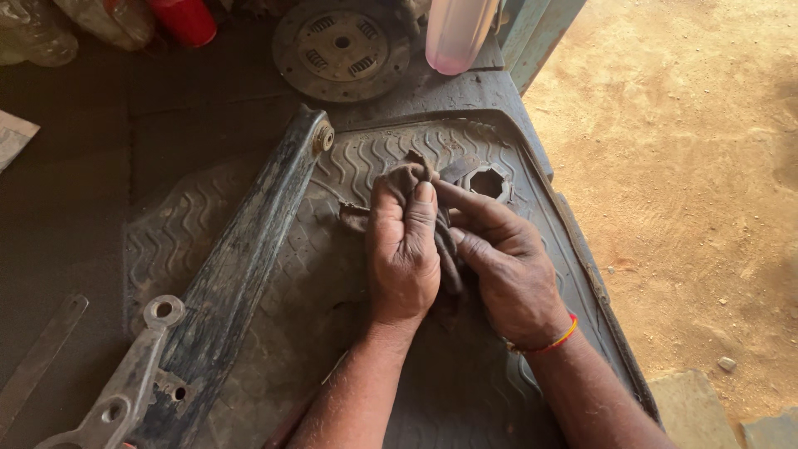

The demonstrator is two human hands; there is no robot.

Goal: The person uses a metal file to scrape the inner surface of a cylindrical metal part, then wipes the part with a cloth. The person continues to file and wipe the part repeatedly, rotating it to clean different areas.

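I see my left hand [405,249] with its fingers closed tight round a dirty brown rag [407,179], thumb pressed on top. My right hand [507,266] lies just beside it, fingers narrow and pinching the same rag from the right. Both hands rest over a ribbed rubber mat [349,249] on the desk [75,191]. A dark metal ring part [486,183] sits on the mat just beyond my right fingertips. A long grimy metal arm [241,266] lies to the left, and a clutch disc [341,46] farther back.
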